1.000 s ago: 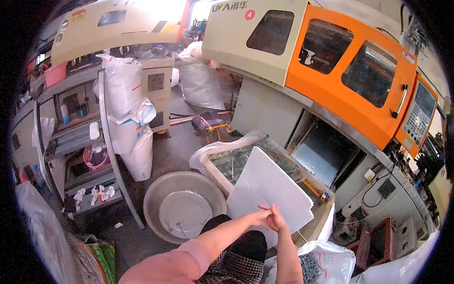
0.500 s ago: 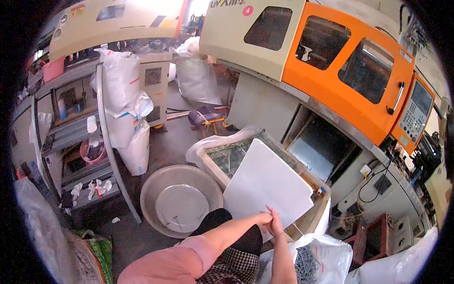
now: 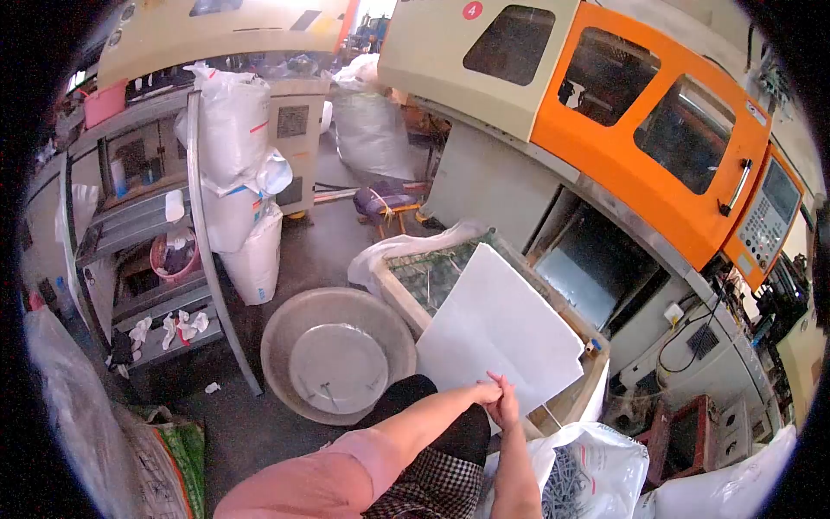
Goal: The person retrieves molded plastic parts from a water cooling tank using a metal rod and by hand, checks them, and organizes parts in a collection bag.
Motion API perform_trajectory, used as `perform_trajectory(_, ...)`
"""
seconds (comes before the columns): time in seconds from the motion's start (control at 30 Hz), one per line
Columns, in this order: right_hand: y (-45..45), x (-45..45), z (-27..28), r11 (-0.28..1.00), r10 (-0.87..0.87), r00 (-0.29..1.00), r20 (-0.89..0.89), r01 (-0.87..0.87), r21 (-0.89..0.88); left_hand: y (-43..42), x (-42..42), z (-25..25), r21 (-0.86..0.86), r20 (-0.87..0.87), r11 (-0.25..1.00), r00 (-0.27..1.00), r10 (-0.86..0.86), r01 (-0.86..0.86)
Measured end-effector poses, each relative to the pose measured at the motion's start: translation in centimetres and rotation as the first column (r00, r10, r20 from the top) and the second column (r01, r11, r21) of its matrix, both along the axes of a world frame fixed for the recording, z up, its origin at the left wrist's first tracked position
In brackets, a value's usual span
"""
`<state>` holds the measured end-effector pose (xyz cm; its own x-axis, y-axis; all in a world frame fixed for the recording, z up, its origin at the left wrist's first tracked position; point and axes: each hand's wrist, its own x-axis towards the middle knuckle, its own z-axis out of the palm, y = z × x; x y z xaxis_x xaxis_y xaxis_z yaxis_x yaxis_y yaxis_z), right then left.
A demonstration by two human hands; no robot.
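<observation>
My left hand and my right hand are pressed together over the lower edge of a white board. Their fingers overlap, and anything between them is hidden. The board lies slanted across a rectangular tub with greenish contents. Left of the board is a round grey basin with a few thin pieces at its bottom. A white bag of grey screw-like pieces stands open beside my right forearm.
An orange and cream machine with a control panel stands at the right. A metal rack and stacked white sacks are at the left. A small stool stands beyond the basin. A reddish metal frame sits lower right.
The view has shifted slightly, so the surroundings appear moved. My hands stay together over the board, with the fingers slightly rearranged. The board and basin keep their places.
</observation>
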<state>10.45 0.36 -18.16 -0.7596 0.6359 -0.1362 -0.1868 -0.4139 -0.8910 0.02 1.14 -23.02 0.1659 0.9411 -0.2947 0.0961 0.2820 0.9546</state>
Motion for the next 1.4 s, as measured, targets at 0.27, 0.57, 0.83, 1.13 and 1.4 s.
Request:
perform_trajectory(0.27, 1.3, -2.2, 0.8, 0.999, -0.048, 0.999, 0.015, 0.048, 0.019, 1.3, -0.1, -0.6, 0.13, -0.417, 0.99, 0.904, 0.097, -0.046)
perform_trajectory(0.57, 0.7, -3.5, -2.5, 0.953, -0.274, 0.96, -0.057, 0.279, 0.116, 0.2, -0.1, 0.6, 0.174, -0.546, 0.985, 0.832, 0.101, -0.005)
perform_trajectory(0.83, -0.5, -3.6, -1.1, 0.934, -0.316, 0.943, -0.106, 0.329, 0.136, 0.2, 0.4, 0.2, 0.165, -0.65, 0.986, 0.753, 0.105, 0.005)
perform_trajectory(1.13, 0.0, -4.0, -2.4, 0.944, -0.309, 0.947, -0.09, 0.317, 0.094, -0.3, -0.6, -0.5, 0.138, -0.757, 0.99, 0.644, 0.113, -0.011)
perform_trajectory(1.4, -0.1, -4.1, -2.9, 0.947, -0.303, 0.946, -0.113, 0.313, 0.077, -1.7, -1.1, 0.6, 0.207, -0.605, 0.978, 0.787, 0.121, 0.008)
